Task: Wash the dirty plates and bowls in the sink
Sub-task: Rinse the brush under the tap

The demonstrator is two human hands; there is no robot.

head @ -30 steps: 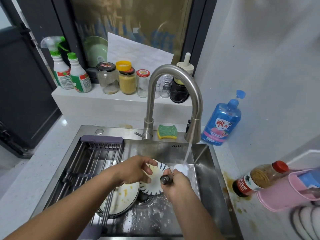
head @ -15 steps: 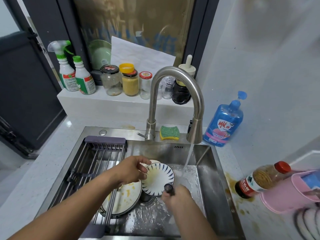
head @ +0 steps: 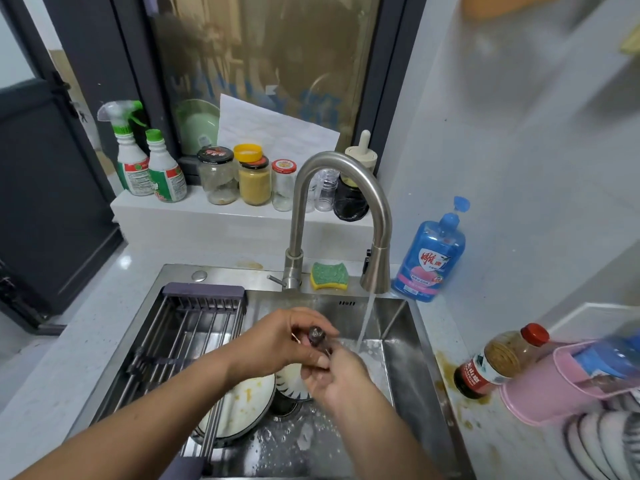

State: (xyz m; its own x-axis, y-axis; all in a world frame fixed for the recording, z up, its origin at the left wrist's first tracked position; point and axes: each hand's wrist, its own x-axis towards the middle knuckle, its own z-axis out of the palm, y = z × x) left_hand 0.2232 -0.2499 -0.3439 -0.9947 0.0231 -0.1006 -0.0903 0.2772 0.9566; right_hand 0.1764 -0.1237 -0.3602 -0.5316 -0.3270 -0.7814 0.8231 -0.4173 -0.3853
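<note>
**Step in hand (judged):** between dishes. You are handling a small tool, and neither hand is on a plate.

**Grip:** your left hand (head: 277,344) pinches the round top of a small dark object (head: 317,336), too small to identify. Your right hand (head: 337,379) curls round its lower end. Both hands meet in front of the faucet (head: 341,188), just left of its running stream (head: 365,322).

**Task items:**
- Blue-striped dish (head: 292,388): in front of the faucet, directly under your hands.
- White plate (head: 242,400) with yellow residue: front-left of the faucet, partly beneath the roll-up rack (head: 187,327).
- Both lie in the sink (head: 408,355) and the plate looks unwashed.

**Next move (judged):** free one hand, lift the striped dish and tilt it under the stream.

**Nearby:**
- Green-and-yellow sponge (head: 329,276): at the faucet's base.
- Blue soap bottle (head: 431,254): right of the faucet.

**In the way:** the rack bars overlap the white plate, so you will likely need to slide it out sideways.
</note>
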